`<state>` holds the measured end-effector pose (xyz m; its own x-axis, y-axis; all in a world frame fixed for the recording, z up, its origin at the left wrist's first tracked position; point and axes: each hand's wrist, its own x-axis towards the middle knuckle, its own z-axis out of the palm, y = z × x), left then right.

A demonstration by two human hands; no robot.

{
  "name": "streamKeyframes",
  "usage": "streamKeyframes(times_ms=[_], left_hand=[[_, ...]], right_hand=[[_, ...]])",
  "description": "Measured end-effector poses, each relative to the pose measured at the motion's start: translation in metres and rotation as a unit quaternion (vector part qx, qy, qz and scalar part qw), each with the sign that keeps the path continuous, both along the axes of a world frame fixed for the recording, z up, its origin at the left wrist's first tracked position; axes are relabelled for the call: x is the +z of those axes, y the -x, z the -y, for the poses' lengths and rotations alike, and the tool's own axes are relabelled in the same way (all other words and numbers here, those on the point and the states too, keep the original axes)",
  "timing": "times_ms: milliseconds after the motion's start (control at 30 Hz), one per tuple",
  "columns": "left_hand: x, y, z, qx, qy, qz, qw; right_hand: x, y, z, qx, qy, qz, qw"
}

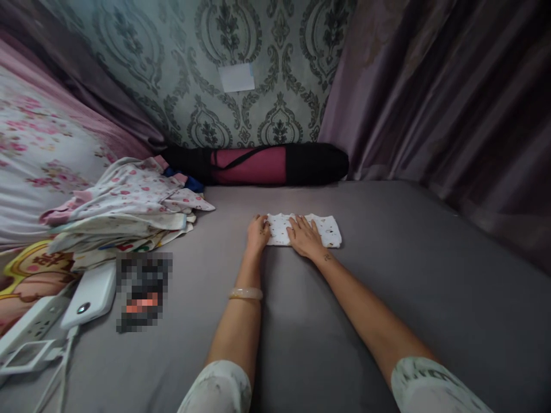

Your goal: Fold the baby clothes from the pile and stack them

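A folded white garment (282, 230) with small dark prints lies as a flat rectangle on the grey bed sheet (297, 321). At its left end, my left hand (258, 234) has its fingers curled in and grips the edge. Pressed flat on the middle of the cloth, my right hand (305, 236) has its fingers spread. The garment's right end (330, 230) shows uncovered beyond that hand. Part of the fabric is hidden under my hands.
A clothes pile (129, 195) is on the left, with a white power bank (91, 295), a power strip (43, 318), cables and a blurred dark object (144, 287) nearer me. A long black-and-maroon bag (253, 165) lies along the wall; curtains (430, 92) hang at the right.
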<state>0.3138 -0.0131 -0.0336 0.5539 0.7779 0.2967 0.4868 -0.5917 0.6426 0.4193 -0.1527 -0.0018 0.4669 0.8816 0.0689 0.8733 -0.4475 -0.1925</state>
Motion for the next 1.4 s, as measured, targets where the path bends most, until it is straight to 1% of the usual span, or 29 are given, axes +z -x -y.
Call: streamKeyframes(times_ms=[67,167,300,400,567,700,800,900,1033,1167,1267,1333,1400], left_hand=[[0.000,0.000,0.000,0.007,0.005,0.003,1.000],[0.001,0.000,-0.001,0.009,0.014,0.006,1.000],[0.005,0.001,-0.001,0.027,0.020,0.021,0.999],[0.008,0.003,-0.001,0.058,0.032,0.029,0.997],[0.011,0.006,-0.002,0.089,0.058,0.033,0.994],[0.013,0.008,-0.004,0.109,0.077,0.042,0.990],[0.013,0.009,-0.005,0.117,0.086,0.060,0.988],[0.013,0.009,-0.006,0.120,0.084,0.076,0.986],[0.012,0.009,-0.006,0.122,0.081,0.080,0.986],[0.013,0.008,-0.005,0.119,0.083,0.085,0.986],[0.014,0.009,-0.005,0.117,0.081,0.098,0.985],[0.015,0.010,-0.005,0.126,0.078,0.107,0.983],[0.016,0.011,-0.007,0.144,0.077,0.118,0.980]], right_hand=[[-0.001,-0.001,-0.001,0.000,0.004,0.001,1.000],[0.002,-0.001,-0.004,-0.001,0.020,-0.007,1.000],[0.007,0.009,-0.015,0.020,-0.019,0.024,0.999],[0.002,0.018,-0.023,0.039,-0.032,0.029,0.998],[-0.008,0.021,-0.028,0.035,-0.020,0.027,0.999],[-0.004,0.019,-0.032,0.037,-0.002,0.011,0.999],[0.000,0.026,-0.038,0.037,-0.023,0.013,0.999],[-0.003,0.034,-0.044,0.048,-0.046,0.023,0.998],[-0.008,0.036,-0.047,0.050,-0.035,0.023,0.998],[0.000,0.035,-0.050,0.050,-0.020,0.001,0.999],[0.006,0.042,-0.057,0.041,-0.047,0.006,0.998],[0.005,0.049,-0.062,0.063,-0.045,0.016,0.997],[0.000,0.055,-0.066,0.100,-0.024,0.022,0.994]])
